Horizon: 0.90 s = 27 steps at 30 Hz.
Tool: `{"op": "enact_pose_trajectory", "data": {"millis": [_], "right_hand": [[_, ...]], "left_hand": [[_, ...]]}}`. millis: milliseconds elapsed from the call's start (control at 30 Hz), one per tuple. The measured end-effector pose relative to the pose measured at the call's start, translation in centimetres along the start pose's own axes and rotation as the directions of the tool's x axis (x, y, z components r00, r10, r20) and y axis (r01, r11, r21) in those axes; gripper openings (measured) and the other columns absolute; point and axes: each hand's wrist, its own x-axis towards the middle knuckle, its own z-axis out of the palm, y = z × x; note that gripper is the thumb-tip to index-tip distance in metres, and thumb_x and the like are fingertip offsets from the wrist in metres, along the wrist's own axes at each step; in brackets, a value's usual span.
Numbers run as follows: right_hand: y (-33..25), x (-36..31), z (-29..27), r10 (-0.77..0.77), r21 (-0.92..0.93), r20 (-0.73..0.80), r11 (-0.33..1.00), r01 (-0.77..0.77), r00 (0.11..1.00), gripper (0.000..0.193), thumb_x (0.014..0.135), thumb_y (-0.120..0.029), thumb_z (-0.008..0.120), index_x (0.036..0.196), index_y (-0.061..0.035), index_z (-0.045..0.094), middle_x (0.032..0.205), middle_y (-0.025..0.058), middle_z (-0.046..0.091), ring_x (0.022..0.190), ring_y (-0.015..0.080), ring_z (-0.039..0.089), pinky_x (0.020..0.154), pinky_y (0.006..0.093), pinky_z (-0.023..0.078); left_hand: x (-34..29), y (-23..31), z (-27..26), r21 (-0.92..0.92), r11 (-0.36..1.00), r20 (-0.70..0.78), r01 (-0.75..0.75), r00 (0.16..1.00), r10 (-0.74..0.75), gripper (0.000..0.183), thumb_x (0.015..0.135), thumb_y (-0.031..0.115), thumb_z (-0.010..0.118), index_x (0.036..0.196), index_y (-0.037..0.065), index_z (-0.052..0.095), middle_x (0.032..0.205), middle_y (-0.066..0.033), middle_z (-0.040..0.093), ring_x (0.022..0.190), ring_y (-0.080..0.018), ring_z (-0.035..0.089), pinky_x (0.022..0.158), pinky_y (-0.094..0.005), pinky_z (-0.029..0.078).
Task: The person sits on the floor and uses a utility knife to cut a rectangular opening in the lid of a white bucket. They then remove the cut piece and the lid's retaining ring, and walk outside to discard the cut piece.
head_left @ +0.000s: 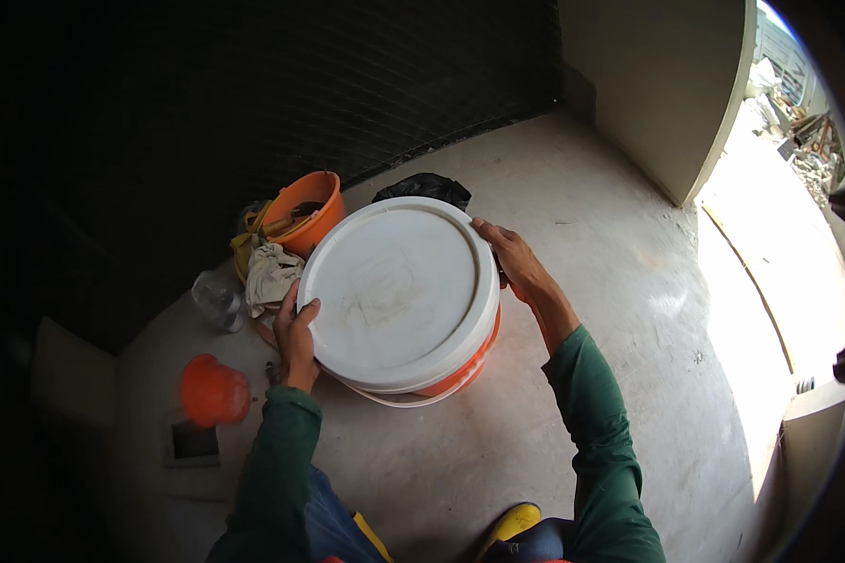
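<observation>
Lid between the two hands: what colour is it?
The lid is white with faint darker smudges; head view shows it best.

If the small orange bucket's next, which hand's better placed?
Probably the left hand. The small orange bucket is nearer to it; the right hand is across the white-topped bucket. Both hands hold that white-topped bucket, so the left would need to let go first.
</observation>
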Motion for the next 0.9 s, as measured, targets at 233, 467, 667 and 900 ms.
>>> {"op": "enact_pose_trajectory", "data": {"millis": [233, 467, 667, 900], "right_hand": [[1.3, -13.3, 3.0, 0.116, 0.308, 0.169, 0.937, -0.164, 0.979, 0.068, 0.105, -0.057, 0.064, 0.132, 0.0043, 0.052, 0.089, 0.015, 0.073, 0.071, 0.0212, 0.076, 0.066, 0.0357, 0.068], [3.1, -10.8, -3.8, 0.13, 0.203, 0.1, 0.968, -0.148, 0.986, 0.049, 0.11, -0.053, 0.059, 0.102, -0.0054, 0.065, 0.081, 0.0054, 0.07, 0.065, 0.0136, 0.067, 0.059, 0.0287, 0.057], [2.4, -6.2, -3.9, -0.019, 0.024, 0.057, 1.0, 0.018, 0.998, 0.051, 0.107, -0.054, 0.062, 0.107, -0.0024, 0.068, 0.092, 0.0112, 0.068, 0.076, 0.0202, 0.067, 0.063, 0.0341, 0.059], [2.3, -5.6, -1.8, 0.021, 0.18, 0.177, 0.982, -0.054, 0.984, 0.054, 0.108, -0.054, 0.06, 0.114, -0.0008, 0.07, 0.098, 0.0118, 0.067, 0.093, 0.0228, 0.065, 0.075, 0.0368, 0.054]], "left_hand": [[12.4, 2.5, 1.1, 0.253, 0.967, 0.521, 0.014, 0.841, -0.148, 0.07, 0.096, 0.017, 0.07, 0.161, 0.004, 0.049, 0.146, -0.0174, 0.063, 0.127, -0.0253, 0.065, 0.11, -0.0363, 0.052], [14.3, 3.1, 2.2, 0.504, 0.85, 0.471, -0.155, 0.874, -0.12, 0.06, 0.098, 0.03, 0.078, 0.147, -0.001, 0.064, 0.13, -0.0124, 0.073, 0.112, -0.0217, 0.071, 0.101, -0.035, 0.056], [12.6, 4.1, 2.5, 0.797, 0.5, 0.397, -0.34, 0.918, -0.009, 0.054, 0.103, 0.038, 0.072, 0.14, -0.001, 0.068, 0.13, -0.0192, 0.072, 0.118, -0.023, 0.069, 0.101, -0.0364, 0.053], [3.8, -0.1, -1.7, 0.607, 0.775, 0.152, -0.179, 0.982, 0.109, 0.054, 0.112, 0.023, 0.057, 0.162, 0.006, 0.046, 0.148, -0.0185, 0.064, 0.134, -0.0289, 0.063, 0.114, -0.0404, 0.048]]}}
